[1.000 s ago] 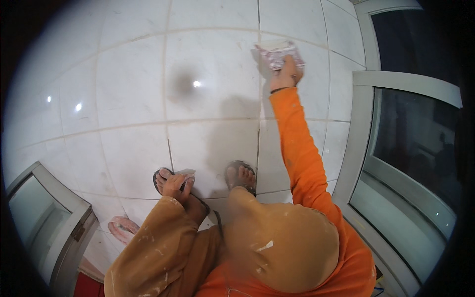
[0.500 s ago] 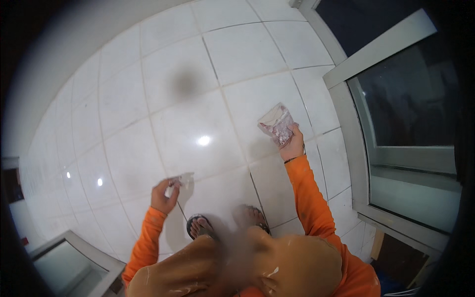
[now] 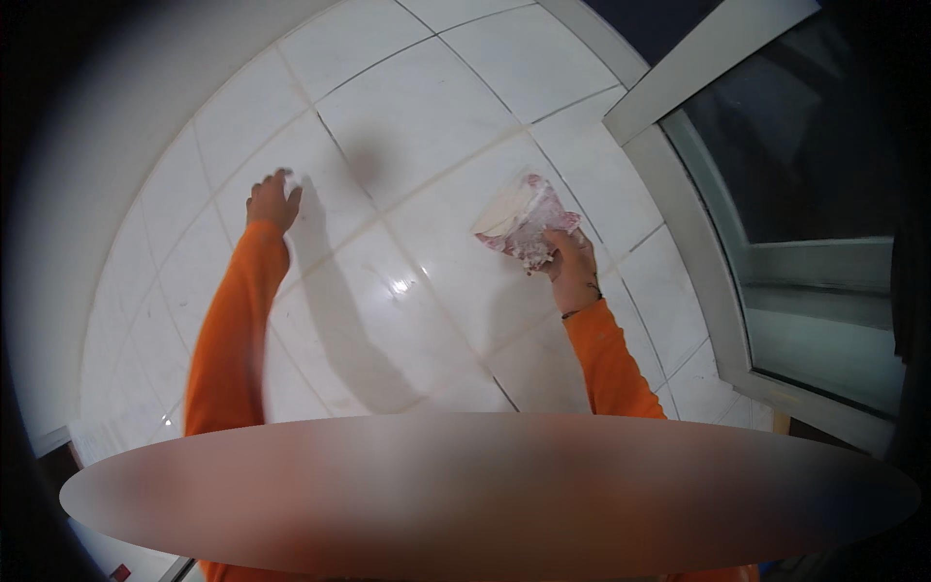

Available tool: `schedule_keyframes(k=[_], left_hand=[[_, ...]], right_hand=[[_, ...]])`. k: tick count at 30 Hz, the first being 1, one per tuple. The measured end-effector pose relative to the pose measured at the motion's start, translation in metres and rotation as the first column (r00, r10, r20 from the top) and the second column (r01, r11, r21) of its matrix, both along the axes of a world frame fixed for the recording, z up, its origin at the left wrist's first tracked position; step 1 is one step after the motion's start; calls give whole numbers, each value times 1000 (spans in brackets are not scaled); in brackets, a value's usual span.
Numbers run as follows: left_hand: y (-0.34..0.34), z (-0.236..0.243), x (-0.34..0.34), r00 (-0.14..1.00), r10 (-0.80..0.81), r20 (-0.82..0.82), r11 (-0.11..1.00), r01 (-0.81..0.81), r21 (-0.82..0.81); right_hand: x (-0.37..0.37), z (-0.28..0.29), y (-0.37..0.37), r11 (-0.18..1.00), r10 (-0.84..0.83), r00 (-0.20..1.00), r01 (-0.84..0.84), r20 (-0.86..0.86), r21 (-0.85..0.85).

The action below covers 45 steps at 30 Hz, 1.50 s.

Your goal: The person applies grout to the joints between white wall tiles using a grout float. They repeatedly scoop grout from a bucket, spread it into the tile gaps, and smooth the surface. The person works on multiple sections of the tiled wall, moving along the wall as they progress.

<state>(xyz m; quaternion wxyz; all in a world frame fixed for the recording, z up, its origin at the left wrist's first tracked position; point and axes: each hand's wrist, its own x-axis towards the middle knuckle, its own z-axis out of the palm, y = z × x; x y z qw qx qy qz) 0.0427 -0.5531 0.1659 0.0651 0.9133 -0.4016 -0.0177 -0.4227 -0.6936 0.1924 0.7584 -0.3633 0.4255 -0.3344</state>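
Note:
My right hand [image 3: 574, 264] grips a crumpled, red-and-clear plastic bag [image 3: 529, 233] smeared with white. Pale material shows in the bag, on its left side; I cannot tell if it is powder or paste. Over the white tiled floor [image 3: 446, 339], my left hand [image 3: 273, 201] is stretched far forward to the left. Its fingers are bent around something small, of which only a dark and whitish bit shows at the fingertips. Some joints between the tiles are dark lines, others are filled pale.
A glazed door with a pale frame [image 3: 684, 184] stands along the right side. At the left a white wall [image 3: 126, 126] curves along the floor. A wide blurred patch [image 3: 485, 495] covers the lower part of the view.
My left hand has reached forward and slightly left, away from my feet. My right hand still holds the bag, shifted a little. The view has tilted, and a blur now covers my legs and feet.

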Motion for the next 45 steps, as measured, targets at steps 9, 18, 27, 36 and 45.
schedule_keyframes(k=[9, 18, 27, 36, 45], left_hand=[[-62, -53, -39, 647, 752, -124, 449, -641, -623], [-28, -11, -188, 575, 792, -205, 492, -800, -344], [14, 6, -283, 579, 802, -147, 559, -815, -153], [-10, 22, -258, 583, 781, -227, 564, -813, -148], [-9, 15, -255, 645, 584, -493, 427, -761, -488]], right_hand=[[8, -4, -8, 993, -6, 999, 0, 49, 120], [12, 28, -5, 995, 96, 995, -97, 36, 35], [135, 85, -105, 917, 115, 968, -190, -221, -352], [125, 102, -34, 924, 350, 937, -344, 7, -169], [-72, 55, 131, 938, 250, 968, -247, 17, 245]])
